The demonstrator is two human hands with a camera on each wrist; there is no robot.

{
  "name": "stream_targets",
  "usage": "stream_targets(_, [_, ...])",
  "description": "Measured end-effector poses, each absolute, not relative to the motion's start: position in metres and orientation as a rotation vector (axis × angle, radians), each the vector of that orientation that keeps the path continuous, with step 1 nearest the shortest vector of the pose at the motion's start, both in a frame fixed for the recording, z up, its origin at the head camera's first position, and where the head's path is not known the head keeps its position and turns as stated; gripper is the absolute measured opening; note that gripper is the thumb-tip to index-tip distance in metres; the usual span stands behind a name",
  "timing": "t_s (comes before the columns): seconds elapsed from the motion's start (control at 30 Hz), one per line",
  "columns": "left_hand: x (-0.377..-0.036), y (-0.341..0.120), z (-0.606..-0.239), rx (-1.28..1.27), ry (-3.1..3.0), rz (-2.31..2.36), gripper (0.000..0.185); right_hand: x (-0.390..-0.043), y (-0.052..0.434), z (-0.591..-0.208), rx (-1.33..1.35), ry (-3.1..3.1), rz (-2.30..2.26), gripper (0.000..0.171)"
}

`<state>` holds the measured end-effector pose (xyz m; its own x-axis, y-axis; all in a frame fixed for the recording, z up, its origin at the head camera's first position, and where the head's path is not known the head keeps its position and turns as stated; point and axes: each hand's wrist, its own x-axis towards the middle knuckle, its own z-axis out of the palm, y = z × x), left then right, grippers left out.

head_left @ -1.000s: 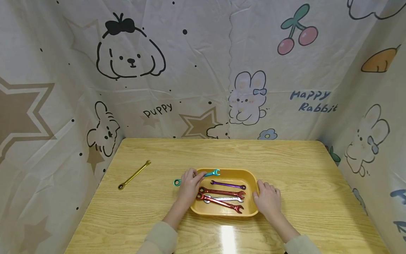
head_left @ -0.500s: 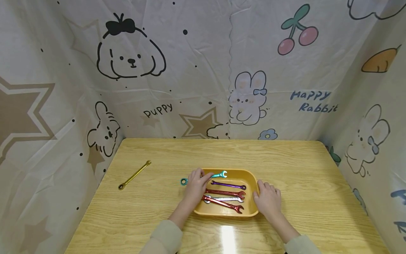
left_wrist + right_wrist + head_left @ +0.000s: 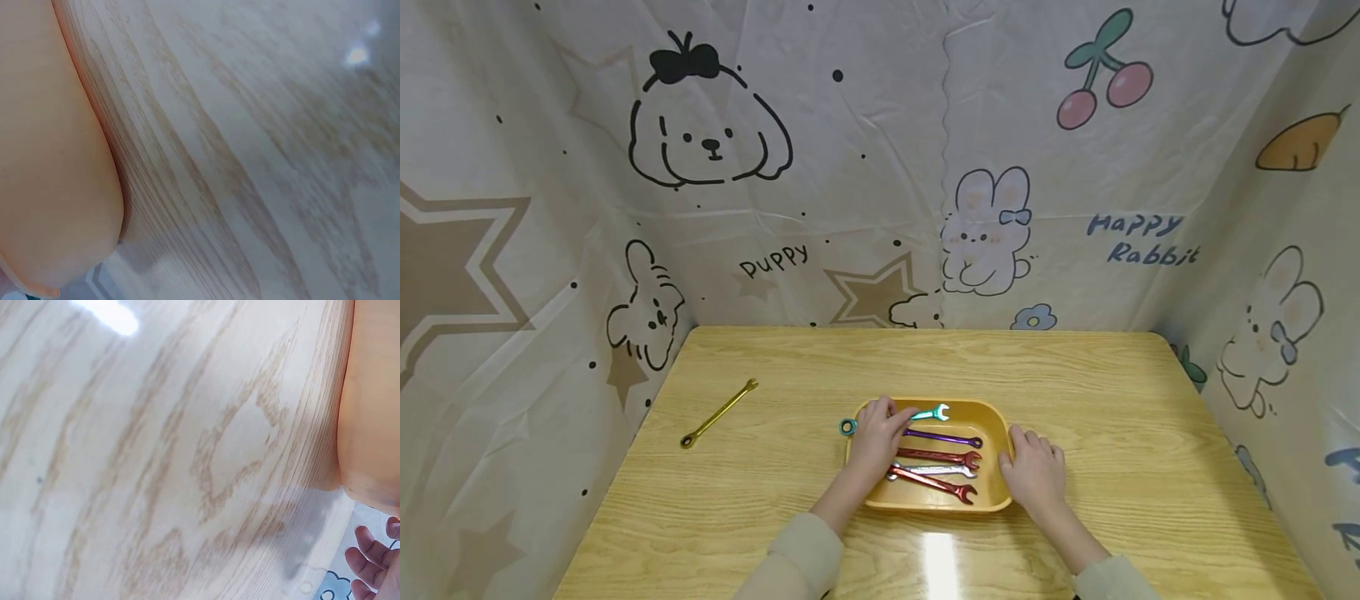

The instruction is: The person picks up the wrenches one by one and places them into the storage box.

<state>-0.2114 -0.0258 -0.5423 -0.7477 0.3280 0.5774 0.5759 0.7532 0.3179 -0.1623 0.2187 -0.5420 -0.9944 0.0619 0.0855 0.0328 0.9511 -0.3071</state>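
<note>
A yellow tray (image 3: 992,425) sits on the wooden table (image 3: 1075,392) near its front middle. Inside lie a purple wrench (image 3: 951,438), a red wrench (image 3: 940,456), a silver wrench (image 3: 943,471) and another red wrench (image 3: 936,484). My left hand (image 3: 880,437) holds a teal wrench (image 3: 929,412) over the tray's back left rim, its ring end (image 3: 847,427) sticking out left. My right hand (image 3: 1033,467) rests against the tray's right side, fingers relaxed. The left wrist view shows the tray's wall (image 3: 50,156); the right wrist view shows the tray's side (image 3: 372,412) and fingertips (image 3: 365,559).
A gold wrench (image 3: 718,412) lies on the table at the left. Cartoon-printed cloth walls (image 3: 880,167) close in the table at the back and both sides.
My left hand has carried the teal wrench to the right, from beside the tray's left end to over its back rim. The right hand has stayed put.
</note>
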Motion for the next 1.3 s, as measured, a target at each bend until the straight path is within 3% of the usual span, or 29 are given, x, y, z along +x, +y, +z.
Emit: stream_targets(1.3, [-0.215,-0.005,-0.551,-0.726,-2.685,-0.556,0.019,-0.163,0.219,-0.543,-0.067,-3.001,0.48,0.035])
